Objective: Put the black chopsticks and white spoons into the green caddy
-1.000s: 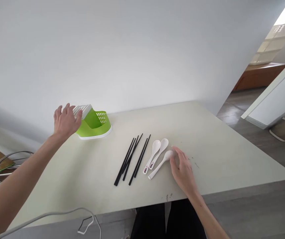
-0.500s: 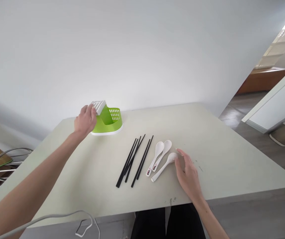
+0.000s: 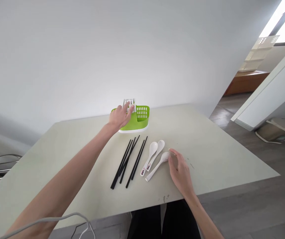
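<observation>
My left hand (image 3: 121, 115) has its fingers on the white slotted top (image 3: 129, 101) of a green utensil holder (image 3: 135, 124), which stands at the back of the table. The hand hides the holder's left side. Close to the near edge of the spoons, my right hand (image 3: 180, 173) rests by the table, fingers apart and holding nothing. Its fingertips are beside the bowl of the nearest white spoon (image 3: 157, 167); whether they touch is unclear. Two more white spoons (image 3: 149, 158) with printed handles lie left of it. Several black chopsticks (image 3: 124, 162) are spread further left, some crossing.
The pale table (image 3: 212, 159) stands against a white wall (image 3: 122, 49). A grey cable (image 3: 65, 217) loops over the front left edge. At far left is a metal rack (image 3: 0, 171). On the floor at right lies a bag-like item (image 3: 278, 130).
The utensil holder has moved right along the back of the table with my left hand on it, and is turned somewhat. My right hand stays by the spoons. The view has shifted slightly.
</observation>
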Demonstrator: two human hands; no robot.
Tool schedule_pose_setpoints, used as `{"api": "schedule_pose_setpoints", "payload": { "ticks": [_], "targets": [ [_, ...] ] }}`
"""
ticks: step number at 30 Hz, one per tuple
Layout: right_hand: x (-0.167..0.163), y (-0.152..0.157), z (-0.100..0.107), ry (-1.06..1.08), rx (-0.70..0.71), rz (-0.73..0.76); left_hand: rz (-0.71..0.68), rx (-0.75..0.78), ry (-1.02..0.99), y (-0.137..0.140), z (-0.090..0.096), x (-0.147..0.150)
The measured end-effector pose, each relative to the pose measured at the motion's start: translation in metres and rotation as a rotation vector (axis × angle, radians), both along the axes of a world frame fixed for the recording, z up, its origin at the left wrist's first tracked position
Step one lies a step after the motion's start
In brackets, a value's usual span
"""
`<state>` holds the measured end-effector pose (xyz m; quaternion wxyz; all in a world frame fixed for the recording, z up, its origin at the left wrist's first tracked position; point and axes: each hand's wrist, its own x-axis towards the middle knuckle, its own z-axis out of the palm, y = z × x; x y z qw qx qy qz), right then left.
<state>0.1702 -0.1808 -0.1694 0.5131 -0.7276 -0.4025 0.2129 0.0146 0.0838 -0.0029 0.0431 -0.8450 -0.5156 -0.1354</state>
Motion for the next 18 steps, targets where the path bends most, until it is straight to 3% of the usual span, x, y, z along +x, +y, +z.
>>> {"api": "schedule_pose_setpoints", "payload": {
  "ticks": [5,14,18],
  "targets": [
    [0.000,0.002,-0.001,0.011,0.042,-0.006,-0.098,0.002,0.019,-0.019,0.001,0.017],
    [0.002,0.003,-0.002,-0.018,0.075,-0.020,-0.213,-0.023,0.049,-0.054,0.008,0.011],
    [0.003,0.003,-0.003,-0.024,0.072,-0.037,-0.300,0.102,-0.144,-0.058,-0.006,-0.010]
  ]
}}
